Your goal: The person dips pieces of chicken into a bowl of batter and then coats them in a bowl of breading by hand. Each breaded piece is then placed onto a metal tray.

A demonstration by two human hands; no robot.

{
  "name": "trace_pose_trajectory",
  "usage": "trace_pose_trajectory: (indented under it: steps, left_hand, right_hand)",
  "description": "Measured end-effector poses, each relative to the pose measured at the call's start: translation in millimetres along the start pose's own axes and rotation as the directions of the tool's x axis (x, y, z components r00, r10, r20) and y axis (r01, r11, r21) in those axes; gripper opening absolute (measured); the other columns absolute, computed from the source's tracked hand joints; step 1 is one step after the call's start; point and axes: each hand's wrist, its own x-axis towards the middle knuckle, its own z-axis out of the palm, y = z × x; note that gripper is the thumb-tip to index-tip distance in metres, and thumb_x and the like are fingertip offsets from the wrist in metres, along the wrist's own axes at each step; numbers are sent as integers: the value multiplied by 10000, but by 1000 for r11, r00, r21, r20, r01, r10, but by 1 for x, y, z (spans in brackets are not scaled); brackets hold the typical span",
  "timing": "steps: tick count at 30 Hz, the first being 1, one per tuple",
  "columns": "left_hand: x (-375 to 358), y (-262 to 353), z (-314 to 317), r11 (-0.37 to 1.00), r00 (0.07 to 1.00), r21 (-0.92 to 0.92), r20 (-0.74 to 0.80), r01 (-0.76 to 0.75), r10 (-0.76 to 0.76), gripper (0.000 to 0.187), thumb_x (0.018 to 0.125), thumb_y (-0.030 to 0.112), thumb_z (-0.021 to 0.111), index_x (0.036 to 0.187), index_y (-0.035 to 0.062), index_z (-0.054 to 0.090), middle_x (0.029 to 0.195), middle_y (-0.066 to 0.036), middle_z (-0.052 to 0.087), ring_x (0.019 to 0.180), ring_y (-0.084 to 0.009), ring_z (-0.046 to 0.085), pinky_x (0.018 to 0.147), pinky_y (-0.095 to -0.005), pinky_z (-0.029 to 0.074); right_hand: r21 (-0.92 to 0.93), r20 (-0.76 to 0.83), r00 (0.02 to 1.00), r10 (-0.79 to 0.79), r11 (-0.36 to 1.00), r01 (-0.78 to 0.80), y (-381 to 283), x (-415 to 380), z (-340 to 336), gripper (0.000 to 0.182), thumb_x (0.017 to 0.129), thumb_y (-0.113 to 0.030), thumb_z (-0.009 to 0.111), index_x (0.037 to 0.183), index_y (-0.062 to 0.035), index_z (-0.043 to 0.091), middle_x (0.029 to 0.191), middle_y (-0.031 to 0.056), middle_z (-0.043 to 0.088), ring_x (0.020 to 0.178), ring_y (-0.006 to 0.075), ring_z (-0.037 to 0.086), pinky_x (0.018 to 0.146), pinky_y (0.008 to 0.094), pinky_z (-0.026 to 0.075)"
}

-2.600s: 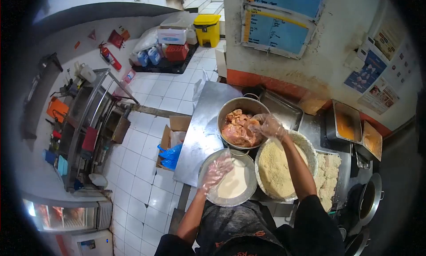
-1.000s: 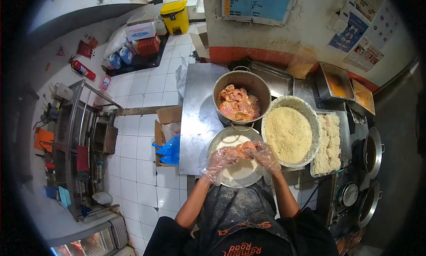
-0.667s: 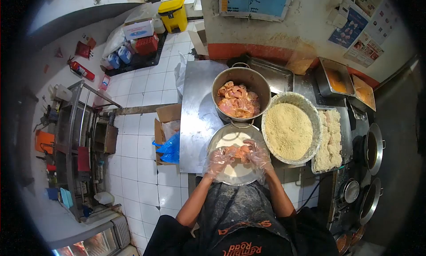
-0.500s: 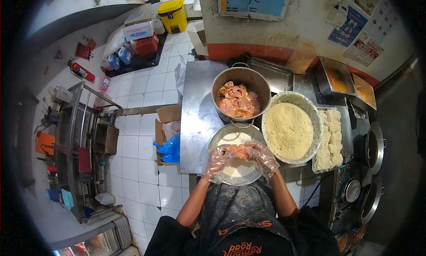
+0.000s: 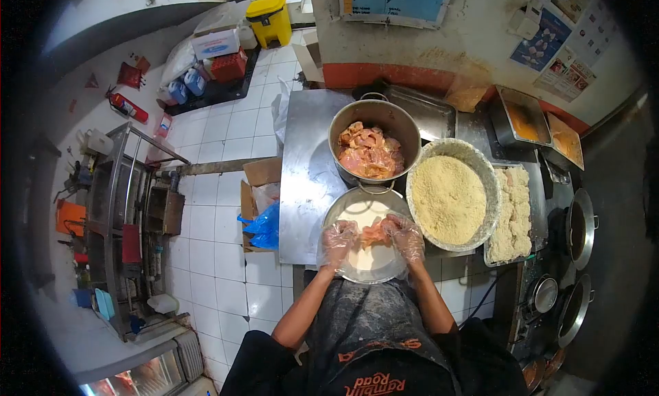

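Note:
My left hand (image 5: 338, 241) and my right hand (image 5: 403, 237), both in clear plastic gloves, are closed on a strip of raw meat (image 5: 375, 234). The meat stretches between them above a metal bowl (image 5: 394, 201) of white, batter-like mixture (image 5: 358, 211). Just behind this bowl, a deep metal pot (image 5: 338, 132) contains many pieces of raw, seasoned meat (image 5: 371, 152). To the right is a wide basin (image 5: 493, 202) of pale yellow crumbs (image 5: 447, 200). Beyond the basin lies a tray (image 5: 489, 259) of crumb-coated pieces (image 5: 511, 214).
The steel table (image 5: 305, 162) extends to the left. An open cardboard box (image 5: 262, 171) with a blue plastic bag (image 5: 263, 226) stands on the floor beside it. Metal pans (image 5: 580, 229) line the far right. Deep trays (image 5: 522, 121) stand at the back right.
My hands have moved slightly apart, and more of the meat strip shows between them. My right hand has shifted a little up and left.

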Motion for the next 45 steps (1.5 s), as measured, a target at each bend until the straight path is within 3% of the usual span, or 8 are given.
trace_pose_trajectory:
  steps: [8,14,16,25,28,31,38,45]
  left_hand:
    - [2,2,7,677,943,658,267,-330,200,165,880,183,584,935,35,632,792,-47,624,698,-139,558,647,-307,472]
    - [-9,-9,18,813,823,489,568,-315,-23,315,868,203,553,1138,42,572,951,-151,640,812,-261,614,714,-362,495]
    - [0,-15,18,217,809,796,586,-565,-45,320,871,207,548,1143,39,567,983,-197,626,853,-317,613,731,-382,496]
    - [-5,-3,11,109,849,850,491,-516,193,329,835,127,514,1149,48,572,891,-151,636,764,-275,608,650,-372,501]
    - [-19,57,16,357,952,883,271,-304,142,334,837,171,569,1148,51,591,944,-162,644,793,-296,617,708,-368,505]
    - [-19,58,-2,491,968,840,149,-231,200,342,827,195,615,1132,41,609,1004,-180,644,863,-325,622,779,-372,501]
    - [-29,63,-13,706,989,701,-10,-100,149,341,807,206,653,1095,24,629,1074,-209,627,993,-356,607,871,-392,479]
    - [-35,74,-17,720,987,690,-48,-78,153,357,815,222,659,1116,33,622,1087,-205,626,1006,-349,605,880,-378,478]
  right_hand:
    - [476,236,954,-184,878,52,-10,-5,3,193,914,-65,478,776,29,576,679,65,609,618,132,542,566,283,429]
    - [90,65,996,-63,994,57,10,3,-3,241,905,-126,492,783,17,643,698,67,644,620,152,565,568,297,440]
    - [100,96,991,-90,992,80,15,6,-5,215,880,-139,526,832,19,665,732,102,667,644,170,585,586,320,454]
    - [-478,166,969,-181,845,240,-43,-5,-8,143,836,-134,596,808,6,601,720,144,629,648,197,591,582,384,457]
    - [509,109,994,1,859,-56,-3,4,-1,112,820,-103,628,806,-4,575,736,113,634,668,182,597,591,366,467]
    - [-346,77,997,0,938,26,-69,-7,-3,117,817,-68,645,822,-6,546,746,78,630,684,155,599,602,315,480]
    - [43,161,918,-362,932,360,-64,0,4,97,839,-81,608,914,-19,618,810,93,653,718,182,629,618,296,500]
    - [-472,588,651,-480,451,758,29,-8,2,150,910,-185,537,924,-39,571,804,133,554,725,266,570,649,347,459]
